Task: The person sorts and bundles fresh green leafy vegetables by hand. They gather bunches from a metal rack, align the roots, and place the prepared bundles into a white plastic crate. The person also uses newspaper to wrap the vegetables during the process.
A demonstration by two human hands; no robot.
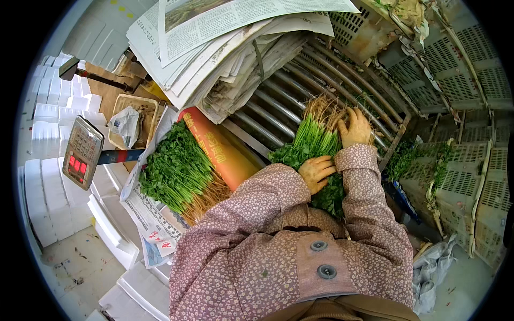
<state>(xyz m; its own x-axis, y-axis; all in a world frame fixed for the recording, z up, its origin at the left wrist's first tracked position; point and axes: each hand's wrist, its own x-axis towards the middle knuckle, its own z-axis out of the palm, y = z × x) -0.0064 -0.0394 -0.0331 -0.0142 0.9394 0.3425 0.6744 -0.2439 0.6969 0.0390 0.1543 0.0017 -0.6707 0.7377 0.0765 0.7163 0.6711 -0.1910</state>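
My left hand (317, 174) lies across the leafy part of a bunch of green herb stems (311, 134), its fingers slightly apart. Higher up and to the right, my right hand (352, 125) has its bent fingers on the pale roots at the bunch's edge, gripping it. The bunch rests on metal rollers (267, 109), with leaves hanging toward my body. Left of it, another herb bundle (174, 168) lies on newspaper (152, 224) beside an orange printed sheet (227, 152). Both palms are hidden.
A stack of newspapers (225, 59) sits at the top. A scale display (83, 152), a shallow tray (120, 144) and white foam boxes (48, 198) stand left. Perforated crates (450, 64) with hanging greens line the right side.
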